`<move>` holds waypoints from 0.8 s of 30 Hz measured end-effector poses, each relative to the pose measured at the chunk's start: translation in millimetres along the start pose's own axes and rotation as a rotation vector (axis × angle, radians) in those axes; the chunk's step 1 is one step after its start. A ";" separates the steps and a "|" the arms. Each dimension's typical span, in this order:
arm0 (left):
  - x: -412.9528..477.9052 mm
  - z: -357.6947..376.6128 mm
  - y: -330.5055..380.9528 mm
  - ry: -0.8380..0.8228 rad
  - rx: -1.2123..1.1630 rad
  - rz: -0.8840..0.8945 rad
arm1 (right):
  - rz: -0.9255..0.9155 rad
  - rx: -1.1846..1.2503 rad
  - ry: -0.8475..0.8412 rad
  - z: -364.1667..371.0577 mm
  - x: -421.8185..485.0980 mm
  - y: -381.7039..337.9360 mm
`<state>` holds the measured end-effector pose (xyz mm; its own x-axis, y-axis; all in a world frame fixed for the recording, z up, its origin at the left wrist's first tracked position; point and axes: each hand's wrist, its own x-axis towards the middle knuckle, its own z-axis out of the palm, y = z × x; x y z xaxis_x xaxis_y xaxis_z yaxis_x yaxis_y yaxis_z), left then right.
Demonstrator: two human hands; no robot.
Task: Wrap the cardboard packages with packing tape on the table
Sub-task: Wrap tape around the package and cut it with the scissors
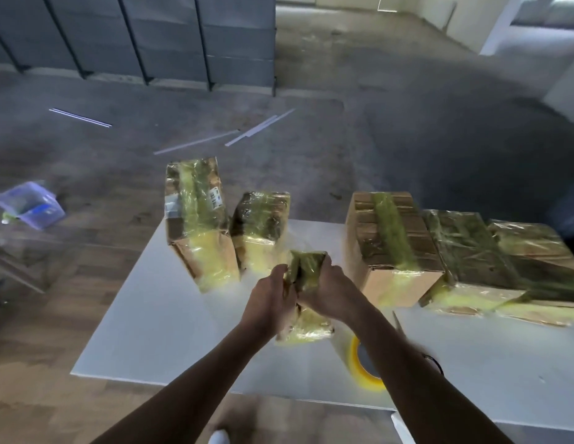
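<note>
Six cardboard packages stand on the one white table (pixel 135 331). Two are at 11 o'clock: the tall package (pixel 196 219) and the shorter package (pixel 260 229). One, the small package (pixel 306 267), is at the centre, gripped by two hands, the left hand (pixel 269 302) and the right hand (pixel 330 290). Three are at 2 o'clock: the near box (pixel 391 245), the middle box (pixel 465 257) and the end box (pixel 535 261), though these last two blur together and might be miscounted. One tape roll (pixel 356 363) lies at 5 o'clock. One plastic tub (pixel 29 205) sits at 9 o'clock.

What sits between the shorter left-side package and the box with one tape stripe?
Head view: a small wrapped package, gripped by the left hand and right hand.
</note>
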<state>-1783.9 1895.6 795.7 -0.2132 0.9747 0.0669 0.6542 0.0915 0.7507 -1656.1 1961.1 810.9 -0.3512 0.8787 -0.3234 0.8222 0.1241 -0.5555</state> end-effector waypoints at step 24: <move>29.1 -31.4 -80.0 -0.442 0.257 0.317 | 0.095 -0.075 0.087 27.8 6.3 -24.3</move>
<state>-1865.2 1910.3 758.2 0.3072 0.9498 -0.0591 0.8026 -0.2252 0.5524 -1690.8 1950.8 801.1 -0.2326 0.9242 -0.3029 0.8821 0.0692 -0.4660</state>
